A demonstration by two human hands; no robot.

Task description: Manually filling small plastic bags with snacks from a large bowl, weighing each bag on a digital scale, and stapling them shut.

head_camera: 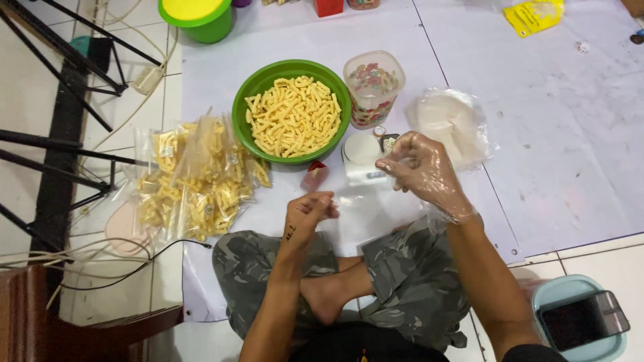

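Sitting cross-legged on a pale floor sheet (570,134), a person works with both hands over their lap. Farthest left lies a heap of small clear bags (191,177), each filled with yellow stick snacks, half on the sheet and half on the tiles. Above it, at the top edge, a green tub with a yellow lid (198,17) stands closed. Next comes a green bowl (239,114) holding a loose pile of the same yellow snacks (293,115), close to its rim. Just right of the bowl stands a clear plastic jar (373,87) with a flower pattern, its lid on; what is inside cannot be made out. Below the jar sits a small white scale (362,155), and to its right a stack of empty clear bags (451,124). In the lower right corner a pale blue lid (557,295) carries a dark phone (585,320).

The left hand (305,218) is bare, its fingers curled shut in a pinch on the edge of a thin clear bag (352,201) that stretches across toward the other hand. The right hand (422,171) wears a loose clear plastic glove; its fingers are bent together near the scale, seemingly gripping the bag's other edge, though the film is too faint to be sure. The bag hangs between both hands, just above the knees.
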